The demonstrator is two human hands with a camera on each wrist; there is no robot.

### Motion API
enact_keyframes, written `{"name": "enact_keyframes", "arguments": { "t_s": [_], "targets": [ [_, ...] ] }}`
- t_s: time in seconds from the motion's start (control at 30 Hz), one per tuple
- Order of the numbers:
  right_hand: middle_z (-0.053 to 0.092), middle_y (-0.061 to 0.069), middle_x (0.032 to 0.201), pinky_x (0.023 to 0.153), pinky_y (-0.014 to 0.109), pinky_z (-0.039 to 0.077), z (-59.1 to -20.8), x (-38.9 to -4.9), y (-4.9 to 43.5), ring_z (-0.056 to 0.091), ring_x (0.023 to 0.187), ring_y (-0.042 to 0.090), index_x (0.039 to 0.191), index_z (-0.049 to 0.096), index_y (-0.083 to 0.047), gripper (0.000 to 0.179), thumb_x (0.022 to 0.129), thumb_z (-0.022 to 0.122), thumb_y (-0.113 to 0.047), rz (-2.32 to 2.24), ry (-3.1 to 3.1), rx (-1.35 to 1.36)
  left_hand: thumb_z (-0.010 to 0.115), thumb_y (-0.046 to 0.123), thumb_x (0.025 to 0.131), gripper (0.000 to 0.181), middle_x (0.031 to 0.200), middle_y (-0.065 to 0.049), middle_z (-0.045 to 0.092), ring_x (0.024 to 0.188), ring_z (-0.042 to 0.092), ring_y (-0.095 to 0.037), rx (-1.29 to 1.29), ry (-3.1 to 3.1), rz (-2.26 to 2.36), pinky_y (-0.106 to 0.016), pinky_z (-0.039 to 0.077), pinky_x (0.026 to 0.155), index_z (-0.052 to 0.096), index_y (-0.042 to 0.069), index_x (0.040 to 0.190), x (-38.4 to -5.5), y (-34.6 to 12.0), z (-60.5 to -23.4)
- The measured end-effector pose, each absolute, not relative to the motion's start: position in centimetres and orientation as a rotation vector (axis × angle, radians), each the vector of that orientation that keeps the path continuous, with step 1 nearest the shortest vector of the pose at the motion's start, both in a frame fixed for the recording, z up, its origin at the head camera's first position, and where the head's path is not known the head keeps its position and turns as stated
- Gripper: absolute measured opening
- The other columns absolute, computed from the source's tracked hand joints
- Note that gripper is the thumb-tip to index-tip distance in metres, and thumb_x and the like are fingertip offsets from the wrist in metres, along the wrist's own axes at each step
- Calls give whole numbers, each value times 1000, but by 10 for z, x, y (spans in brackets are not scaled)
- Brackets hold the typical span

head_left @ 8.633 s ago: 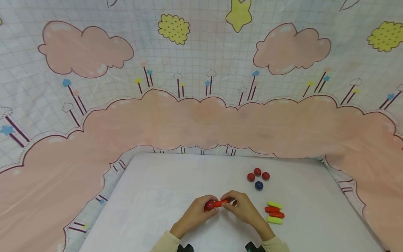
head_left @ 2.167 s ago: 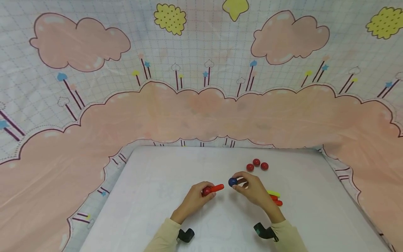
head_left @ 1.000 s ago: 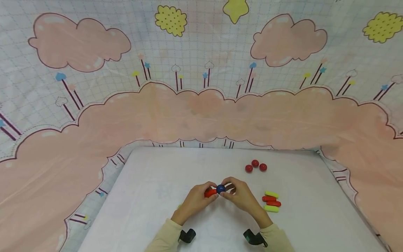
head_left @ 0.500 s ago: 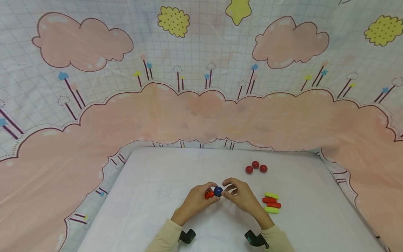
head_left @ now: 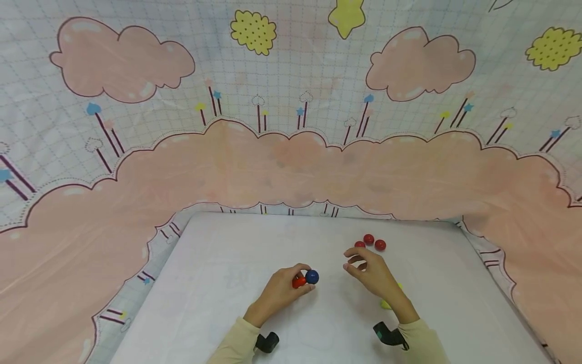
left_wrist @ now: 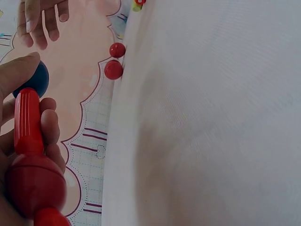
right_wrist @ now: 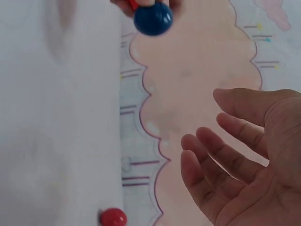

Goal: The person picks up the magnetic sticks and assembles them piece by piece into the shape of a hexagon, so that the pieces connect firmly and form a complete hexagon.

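White table (head_left: 227, 247): left hand (head_left: 277, 292) grips red rod (left_wrist: 27, 120) topped by blue ball (head_left: 312, 277), likely light, stiff, slick, best held mid-rod; right hand (head_left: 376, 275) hovers empty, loose.

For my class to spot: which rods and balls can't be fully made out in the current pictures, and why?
Head: the yellow-green rods are mostly hidden by the right forearm.
Head: the leftmost loose red ball is partly covered by the right hand.
Left wrist: the lower red rod runs off the bottom edge, far end unseen.
Right wrist: the lone red ball is cropped by the bottom edge.
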State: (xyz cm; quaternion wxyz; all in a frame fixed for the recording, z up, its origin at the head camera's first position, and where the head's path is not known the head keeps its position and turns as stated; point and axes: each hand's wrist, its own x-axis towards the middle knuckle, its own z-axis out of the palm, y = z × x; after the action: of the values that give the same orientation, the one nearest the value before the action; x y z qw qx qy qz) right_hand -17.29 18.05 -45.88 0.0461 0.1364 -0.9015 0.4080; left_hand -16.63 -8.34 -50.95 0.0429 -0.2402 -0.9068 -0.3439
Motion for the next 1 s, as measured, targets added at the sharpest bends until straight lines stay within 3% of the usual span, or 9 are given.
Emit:
{"name": "enact_keyframes", "arguments": {
  "t_s": [0.4, 0.67, 1.0],
  "targets": [
    [69, 6, 111, 81, 20, 51, -456, -186, 224, 65, 102, 24, 115, 65, -10, 27, 90, 72, -17, 1167, -2768, 355, 74, 38, 87, 39, 86, 7, 66, 71, 49, -4, -716, -2782, -1045, -19, 41, 67, 63, 20, 120, -167, -87, -511],
    [67, 14, 117, 88, 45, 55, -463, -204, 249, 63, 107, 32, 122, 61, -5, 33, 92, 68, -17, 1133, -2817, 277, 73, 40, 87, 38, 88, 6, 67, 72, 50, -3, -699, -2789, -1038, -19, 42, 67, 63, 21, 119, -168, -91, -513],
    [60, 20, 129, 93, 51, 52, -486, -221, 279, 57, 117, 40, 127, 58, -5, 37, 96, 63, -24, 1218, -2897, 87, 73, 41, 87, 39, 86, 8, 66, 72, 49, -3, -700, -2793, -1033, -19, 41, 66, 64, 21, 119, -170, -92, -517]
  ]
}}
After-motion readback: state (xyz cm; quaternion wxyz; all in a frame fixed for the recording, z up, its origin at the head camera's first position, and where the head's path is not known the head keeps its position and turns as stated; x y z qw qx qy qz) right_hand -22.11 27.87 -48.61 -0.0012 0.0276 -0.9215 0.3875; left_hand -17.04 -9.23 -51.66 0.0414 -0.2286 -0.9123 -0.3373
